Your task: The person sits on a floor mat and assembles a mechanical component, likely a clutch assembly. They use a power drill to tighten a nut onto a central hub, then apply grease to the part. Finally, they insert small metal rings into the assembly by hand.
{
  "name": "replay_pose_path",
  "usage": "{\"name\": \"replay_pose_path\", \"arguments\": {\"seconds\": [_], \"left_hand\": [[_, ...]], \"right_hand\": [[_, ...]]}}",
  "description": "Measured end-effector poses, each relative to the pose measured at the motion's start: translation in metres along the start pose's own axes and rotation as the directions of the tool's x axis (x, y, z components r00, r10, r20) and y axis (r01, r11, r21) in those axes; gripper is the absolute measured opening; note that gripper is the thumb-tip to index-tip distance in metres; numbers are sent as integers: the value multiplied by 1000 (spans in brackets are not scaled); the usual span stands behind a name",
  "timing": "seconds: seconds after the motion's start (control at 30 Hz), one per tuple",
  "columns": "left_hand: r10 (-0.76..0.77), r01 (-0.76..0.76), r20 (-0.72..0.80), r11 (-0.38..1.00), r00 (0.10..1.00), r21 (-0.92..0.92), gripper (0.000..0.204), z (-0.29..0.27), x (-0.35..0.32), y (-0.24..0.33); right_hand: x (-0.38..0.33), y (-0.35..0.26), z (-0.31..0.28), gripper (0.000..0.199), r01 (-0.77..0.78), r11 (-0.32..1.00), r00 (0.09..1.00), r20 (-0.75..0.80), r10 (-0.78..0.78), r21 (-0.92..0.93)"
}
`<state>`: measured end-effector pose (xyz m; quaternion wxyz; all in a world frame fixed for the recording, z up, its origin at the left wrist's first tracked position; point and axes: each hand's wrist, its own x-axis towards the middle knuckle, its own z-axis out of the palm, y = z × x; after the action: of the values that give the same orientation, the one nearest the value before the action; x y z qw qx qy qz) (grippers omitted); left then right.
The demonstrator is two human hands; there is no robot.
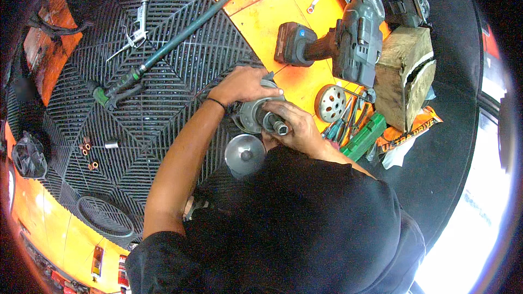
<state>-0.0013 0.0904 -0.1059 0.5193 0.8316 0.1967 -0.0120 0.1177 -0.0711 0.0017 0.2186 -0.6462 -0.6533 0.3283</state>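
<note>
A round grey metal pulley assembly [250,115] with a short tubular shaft [280,127] is held in front of my body. My left hand [251,85] is closed over its far rim, thumb pointing right. The fingers of my right hand [301,129] wrap round the shaft, whose hollow end faces up toward me. Their undersides are hidden. Just nearer to me rests a shiny dish-shaped metal disc [237,159] with a hub in its middle. Right of my hands stands a perforated metal clutch drum [329,103].
A cordless impact wrench [357,43] and a split wooden block [400,76] stand at right, near a green case [366,137] and hand tools. On the black grid mat [180,43] lie an air hose [196,27], a blow gun [140,22], copper-coloured rollers [86,147] and a drive belt [103,215].
</note>
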Motion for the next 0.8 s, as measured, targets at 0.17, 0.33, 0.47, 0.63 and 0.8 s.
{"name": "replay_pose_path", "arguments": {"seconds": [0.17, 0.33, 0.47, 0.63, 0.8], "left_hand": [[-33, 33, 16, 999, 999, 4, 71, -5, 6, 13], [-1, -3, -86, 999, 996, -41, 80, 5, 9, -6], [30, -31, -87, 999, 996, -14, 63, -11, 10, 4], [15, -6, -152, 998, 988, 56, 77, 26, -1, -7], [-53, 51, -24, 997, 998, -55, 73, -2, -18, 23]], "right_hand": [[-31, 32, -16, 72, -96, 982, 966, -222, 131, 160], [19, 90, -18, 79, -78, 997, 717, -696, 42, -20], [97, 92, -18, 61, -134, 957, 597, -750, 285, 257], [104, 91, 2, 44, 97, 4, 732, -74, 677, 995], [86, 84, -15, 45, -45, 56, 733, -5, 680, 997]]}}
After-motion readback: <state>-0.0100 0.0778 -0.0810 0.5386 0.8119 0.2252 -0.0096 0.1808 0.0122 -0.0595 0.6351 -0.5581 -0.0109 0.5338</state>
